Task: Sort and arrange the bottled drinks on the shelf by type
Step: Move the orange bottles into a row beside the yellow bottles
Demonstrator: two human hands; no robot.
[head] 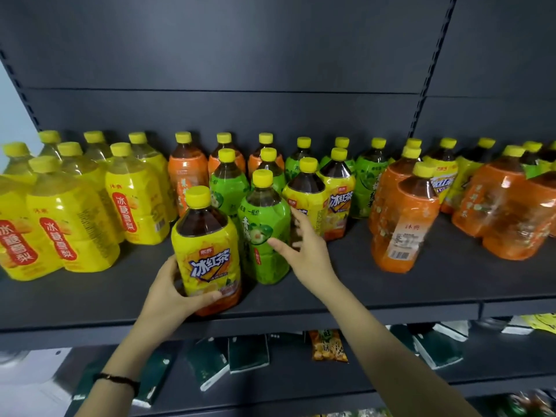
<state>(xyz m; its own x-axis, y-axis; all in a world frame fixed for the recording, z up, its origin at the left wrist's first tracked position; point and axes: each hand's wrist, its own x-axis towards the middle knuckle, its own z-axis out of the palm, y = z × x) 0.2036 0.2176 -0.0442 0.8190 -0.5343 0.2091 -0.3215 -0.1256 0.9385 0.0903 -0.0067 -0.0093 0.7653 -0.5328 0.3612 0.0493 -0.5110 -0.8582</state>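
The left hand (171, 291) grips the near yellow iced-tea bottle (207, 251) on the shelf (391, 284); the right hand (304, 251), fingers spread, reaches beside a green bottle (264, 233).

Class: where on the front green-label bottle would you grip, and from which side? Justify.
Probably round the labelled mid-body of the front green-label bottle, from the right: it stands upright, the open right hand is beside it there, and the yellow iced-tea bottle in the left hand crowds its left.
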